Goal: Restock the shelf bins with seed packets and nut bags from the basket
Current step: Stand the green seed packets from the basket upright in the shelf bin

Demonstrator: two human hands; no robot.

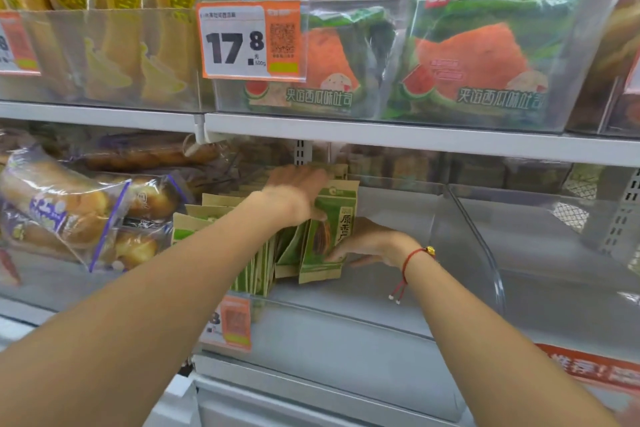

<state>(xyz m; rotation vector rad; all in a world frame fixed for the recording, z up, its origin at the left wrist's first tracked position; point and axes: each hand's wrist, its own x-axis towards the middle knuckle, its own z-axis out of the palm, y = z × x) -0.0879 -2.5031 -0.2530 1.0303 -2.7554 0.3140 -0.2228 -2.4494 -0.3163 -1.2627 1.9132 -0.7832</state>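
Both grips are reaching into the clear shelf bin (478, 243) on the lower shelf. Left hand (294, 194) lies over the top of the row of seed packets (263, 260), its fingers curled down over the upper edge of the front packet (329, 236), which it grasps from above. Right hand (367, 243) sits lower and just to the right of that grip, fingers laid out fairly straight against the lower right side of the same packet, pressing it toward the row; its grip is released rather than clenched. A red cord bracelet (412, 260) with a small gold bead circles the right wrist.

The packets are green and kraft-brown, standing on edge and leaning in a stack that runs back and to the left of the left grip, filling the left part of the bin. To the right of the right grip the bin floor shows bare grey. Below both grips, on the bin's front lip, hangs an orange price label (230, 322), blurred.

Left of the left grip, purple-trimmed bread bags (69, 208) lie piled in the neighbouring bin. Above both grips, on the upper shelf, a price tag (249, 42) reads 17.8, with watermelon toast bags (481, 55) to its right and yellow snack bags (117, 21) to its left.
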